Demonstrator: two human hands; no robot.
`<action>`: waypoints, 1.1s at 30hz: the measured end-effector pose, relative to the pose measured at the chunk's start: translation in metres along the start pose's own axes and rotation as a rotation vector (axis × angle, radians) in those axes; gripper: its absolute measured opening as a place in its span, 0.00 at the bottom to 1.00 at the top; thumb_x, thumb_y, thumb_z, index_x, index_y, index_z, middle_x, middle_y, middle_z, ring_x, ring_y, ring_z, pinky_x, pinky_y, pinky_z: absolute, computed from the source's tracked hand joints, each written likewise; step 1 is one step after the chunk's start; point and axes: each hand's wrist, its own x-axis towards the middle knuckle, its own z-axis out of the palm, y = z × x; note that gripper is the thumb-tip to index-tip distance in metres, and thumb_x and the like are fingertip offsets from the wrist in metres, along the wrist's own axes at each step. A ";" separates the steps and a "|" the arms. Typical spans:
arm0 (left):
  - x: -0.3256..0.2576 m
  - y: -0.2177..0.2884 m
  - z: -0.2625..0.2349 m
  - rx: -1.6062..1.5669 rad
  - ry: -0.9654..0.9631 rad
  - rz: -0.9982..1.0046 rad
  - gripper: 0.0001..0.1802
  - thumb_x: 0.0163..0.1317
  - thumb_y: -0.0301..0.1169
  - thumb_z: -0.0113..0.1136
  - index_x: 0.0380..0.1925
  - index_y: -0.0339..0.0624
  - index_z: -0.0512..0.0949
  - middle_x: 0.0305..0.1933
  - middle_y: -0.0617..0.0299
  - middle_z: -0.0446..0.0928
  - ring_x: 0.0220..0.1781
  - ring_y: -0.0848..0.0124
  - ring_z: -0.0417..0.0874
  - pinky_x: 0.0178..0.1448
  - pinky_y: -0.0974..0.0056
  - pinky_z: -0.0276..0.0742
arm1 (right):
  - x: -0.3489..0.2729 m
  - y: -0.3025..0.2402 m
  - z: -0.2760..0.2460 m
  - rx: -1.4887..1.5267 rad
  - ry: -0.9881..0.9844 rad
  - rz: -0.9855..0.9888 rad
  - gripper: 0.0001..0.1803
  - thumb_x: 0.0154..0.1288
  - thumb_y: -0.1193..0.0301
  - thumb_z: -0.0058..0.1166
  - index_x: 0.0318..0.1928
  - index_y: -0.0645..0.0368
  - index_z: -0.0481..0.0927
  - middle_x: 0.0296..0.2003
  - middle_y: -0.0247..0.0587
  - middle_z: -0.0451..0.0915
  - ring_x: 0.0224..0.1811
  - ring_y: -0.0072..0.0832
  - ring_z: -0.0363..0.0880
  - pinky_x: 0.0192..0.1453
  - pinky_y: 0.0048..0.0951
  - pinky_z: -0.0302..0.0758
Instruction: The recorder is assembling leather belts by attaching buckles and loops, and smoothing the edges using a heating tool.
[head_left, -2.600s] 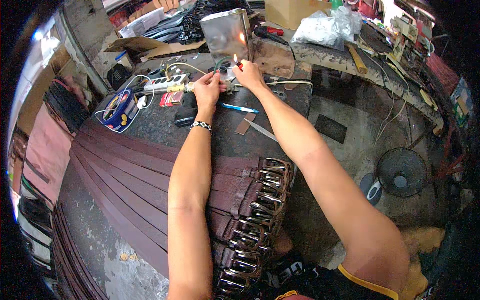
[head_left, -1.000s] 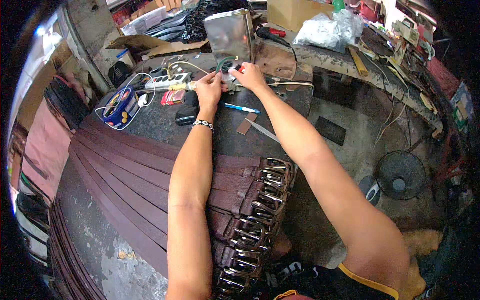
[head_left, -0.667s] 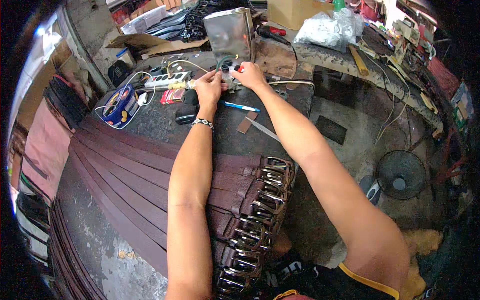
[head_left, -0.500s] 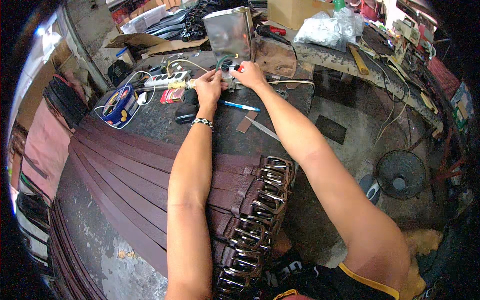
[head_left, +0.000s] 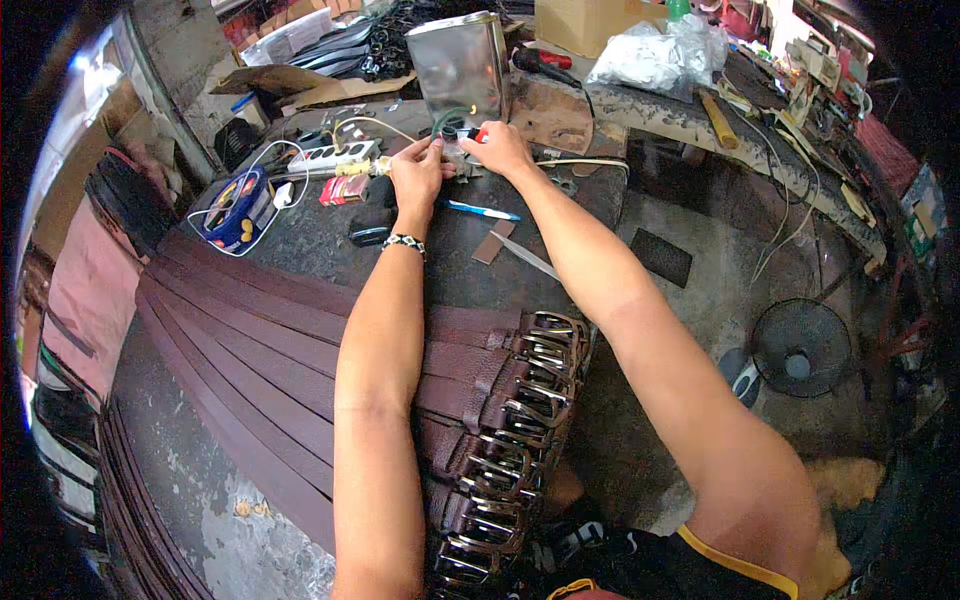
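The flame at the red lighter [head_left: 482, 135] 2.6 s earlier had given way to a yellow spot tipping the green cord [head_left: 441, 122]. Printing on the red packet [head_left: 344, 191] was illegible. In the frame's upper middle, the cord rose from the pinching fingers of the left hand [head_left: 417, 173] and curved right; the right hand [head_left: 500, 150] gripped the lighter.

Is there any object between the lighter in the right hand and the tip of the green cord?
Nothing visible stands between the lighter and the tip of the green cord; the metal can stands behind them.
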 end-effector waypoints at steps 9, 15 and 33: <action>0.000 -0.001 0.001 -0.012 0.004 0.007 0.18 0.71 0.30 0.63 0.52 0.24 0.80 0.31 0.51 0.85 0.26 0.70 0.86 0.30 0.69 0.84 | 0.002 0.003 0.002 0.009 0.004 0.005 0.25 0.51 0.49 0.67 0.29 0.62 0.86 0.30 0.59 0.85 0.37 0.52 0.87 0.46 0.47 0.81; 0.000 0.000 0.001 0.006 0.007 0.003 0.18 0.71 0.30 0.62 0.52 0.24 0.80 0.32 0.51 0.85 0.26 0.70 0.86 0.30 0.69 0.83 | 0.003 0.005 0.003 -0.012 0.000 -0.005 0.25 0.52 0.48 0.66 0.30 0.61 0.86 0.30 0.59 0.86 0.37 0.52 0.87 0.46 0.48 0.81; -0.002 0.002 0.000 0.025 0.014 0.002 0.20 0.70 0.31 0.63 0.53 0.22 0.79 0.33 0.51 0.85 0.27 0.70 0.87 0.31 0.69 0.83 | 0.003 0.004 0.003 -0.017 -0.011 0.006 0.23 0.52 0.49 0.67 0.30 0.60 0.87 0.30 0.57 0.86 0.37 0.51 0.87 0.46 0.47 0.81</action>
